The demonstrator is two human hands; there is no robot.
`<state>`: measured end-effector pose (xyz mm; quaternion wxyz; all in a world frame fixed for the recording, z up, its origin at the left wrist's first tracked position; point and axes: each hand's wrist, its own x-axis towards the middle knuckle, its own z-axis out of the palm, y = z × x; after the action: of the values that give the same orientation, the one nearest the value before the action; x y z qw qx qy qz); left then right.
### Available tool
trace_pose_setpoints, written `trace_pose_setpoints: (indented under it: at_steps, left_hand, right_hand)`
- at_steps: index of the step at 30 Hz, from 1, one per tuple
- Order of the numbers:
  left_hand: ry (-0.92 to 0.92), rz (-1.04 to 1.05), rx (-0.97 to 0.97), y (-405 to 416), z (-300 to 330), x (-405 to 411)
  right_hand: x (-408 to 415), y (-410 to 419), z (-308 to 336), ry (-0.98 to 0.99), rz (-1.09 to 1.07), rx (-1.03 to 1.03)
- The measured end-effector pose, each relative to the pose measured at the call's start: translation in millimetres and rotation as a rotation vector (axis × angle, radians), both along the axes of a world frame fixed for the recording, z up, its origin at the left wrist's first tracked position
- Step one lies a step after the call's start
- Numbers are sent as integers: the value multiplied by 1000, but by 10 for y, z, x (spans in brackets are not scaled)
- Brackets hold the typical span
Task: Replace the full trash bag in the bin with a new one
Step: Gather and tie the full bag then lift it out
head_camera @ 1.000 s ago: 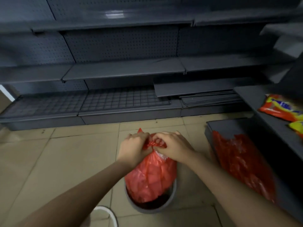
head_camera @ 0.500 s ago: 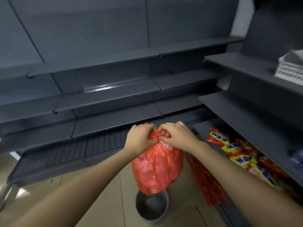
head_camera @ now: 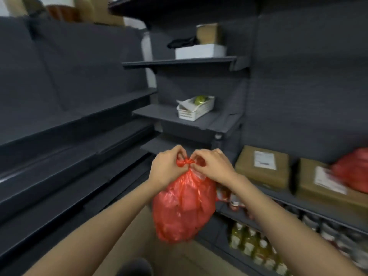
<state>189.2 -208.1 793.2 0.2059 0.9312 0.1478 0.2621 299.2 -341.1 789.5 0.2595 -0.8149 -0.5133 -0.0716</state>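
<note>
- Dark grey metal shelves (head_camera: 65, 124): long flat boards running along the left wall, matt and bare.
- Left hand (head_camera: 168, 168): fingers curled, pinching the left side of the knot at the bag's neck.
- Red trash bag (head_camera: 184, 208): thin, glossy, crinkled plastic, bulging and rounded with lumpy contents; it hangs in mid-air between the two forearms, in front of the shelving corner, with tan floor below it. Its neck is gathered into a small twisted knot (head_camera: 185, 162).
- Right hand (head_camera: 212, 166): fingers curled, pinching the right side of the same knot.
- White slatted basket (head_camera: 196, 108): rectangular plastic, on a middle shelf behind the hands; it holds paper and something green, possibly a fruit, though the view is blurred.
- White box (head_camera: 200, 51): flat, on the shelf above the basket.
- Bottles (head_camera: 251, 244): rows with yellowish contents on the lowest right shelf.
- Cardboard boxes (head_camera: 262, 166): brown, rectangular, with white labels, on the right shelf; a second red bag (head_camera: 352, 170) rests at the far right.
</note>
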Motion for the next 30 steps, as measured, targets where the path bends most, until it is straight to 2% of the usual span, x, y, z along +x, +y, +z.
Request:
trace_pose_setpoints:
  at_steps: [7,14,23,30]
  left_hand:
    - [-5,-338,52,-1539,84,728]
    - [13,-688,24,-3786,24,1202]
    - [2,-1134,-133,-6991,-296,1077]
    - [54,-1435,-66,-9111,-388,689]
  right_hand:
    - [203,-1850,78,-45,-348,-8]
    - [60,-4207,-39,-47,-696,-10]
    - [-781,-7208,-239,-28,-1133,-47]
    - [-1662,-8954,-366,1,-1502,-4]
